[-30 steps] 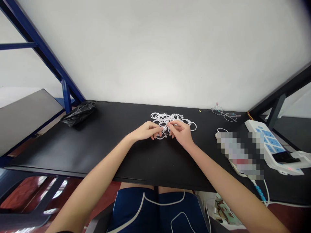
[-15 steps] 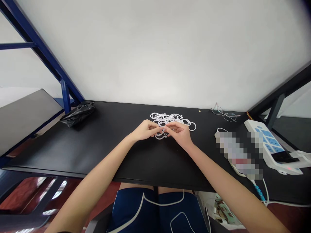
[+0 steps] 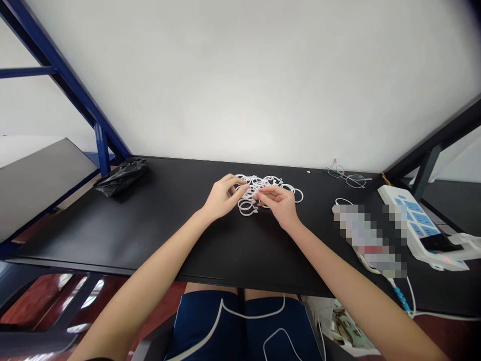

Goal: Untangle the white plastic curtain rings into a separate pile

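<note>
- I see the left hand resting on the left edge of the pile of thin white plastic rings; can't tell if its grip is clamped.
- right hand: grip pinched together on rings mid-pile.
- Pile sits mid black surface, toward the far edge.
- black plastic bag is far left.

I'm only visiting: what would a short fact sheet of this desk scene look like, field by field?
Surface: black table
Left hand: fingertips on the pile of white rings
Right hand: fingertips at the same pile, grip unclear
Far left: black plastic bag
Far right: eyeglasses, white power strip
</note>
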A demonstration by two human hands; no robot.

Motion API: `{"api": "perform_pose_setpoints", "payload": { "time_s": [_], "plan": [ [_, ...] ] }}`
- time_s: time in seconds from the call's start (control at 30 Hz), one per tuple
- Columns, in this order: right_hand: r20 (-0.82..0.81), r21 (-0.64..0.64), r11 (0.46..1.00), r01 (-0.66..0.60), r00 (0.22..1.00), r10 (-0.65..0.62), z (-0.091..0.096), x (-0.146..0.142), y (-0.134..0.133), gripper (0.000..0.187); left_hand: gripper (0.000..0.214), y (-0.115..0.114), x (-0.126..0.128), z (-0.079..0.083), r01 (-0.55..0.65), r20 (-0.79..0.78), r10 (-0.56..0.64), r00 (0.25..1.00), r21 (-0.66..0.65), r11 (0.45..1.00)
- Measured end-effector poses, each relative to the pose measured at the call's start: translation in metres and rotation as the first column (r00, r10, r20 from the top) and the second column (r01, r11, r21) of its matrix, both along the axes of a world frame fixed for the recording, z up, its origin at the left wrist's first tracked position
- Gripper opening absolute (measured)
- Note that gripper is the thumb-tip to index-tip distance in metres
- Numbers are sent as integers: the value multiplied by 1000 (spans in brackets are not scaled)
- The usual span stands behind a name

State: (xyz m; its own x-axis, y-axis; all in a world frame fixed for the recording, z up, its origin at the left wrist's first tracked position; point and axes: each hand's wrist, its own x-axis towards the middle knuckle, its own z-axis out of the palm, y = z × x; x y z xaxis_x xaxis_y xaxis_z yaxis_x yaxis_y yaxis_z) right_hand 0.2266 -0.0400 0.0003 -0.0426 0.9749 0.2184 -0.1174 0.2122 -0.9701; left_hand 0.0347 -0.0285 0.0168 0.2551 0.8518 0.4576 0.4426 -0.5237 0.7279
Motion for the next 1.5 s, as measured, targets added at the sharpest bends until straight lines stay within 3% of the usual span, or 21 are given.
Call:
{"api": "perform_pose_setpoints", "payload": {
  "time_s": [0.17,0.3,0.4,0.57,0.73,0.97,1.13,1.27,1.5],
  "plan": [
    [-39,-10,999,-43,998,43,2,-3,-1,26,34,-3,4,-7,49,-129,-42,991,55,997],
    [-30,-12,996,-87,996,87,1,-6,-5,28,37,-6,9,-15,40,-116,-27,993,116,992],
    [90,68,993,-92,992,86,-2,-9,-11,28,33,-7,10,-17,12,-86,8,996,227,974],
    [383,302,944,-134,924,8,-10,-14,-22,41,22,-10,10,-16,87,-34,-79,996,377,922],
    [478,391,907,-158,877,-53,-16,-17,-25,41,19,-14,12,-16,99,7,-119,993,504,858],
    [504,391,898,-200,863,-27,-18,-17,-28,41,24,-16,14,-18,30,-15,-26,1000,459,888],
    [429,351,929,-115,902,-51,-23,-16,-25,41,23,-19,21,-20,3,20,-12,1000,368,930],
    [366,340,940,-11,923,-121,-25,-17,-21,41,27,-19,27,-26,21,83,-42,996,235,972],
    [354,404,915,21,918,-178,-18,-19,-22,43,58,-18,32,-28,137,190,-182,965,228,964]
  ]
}}
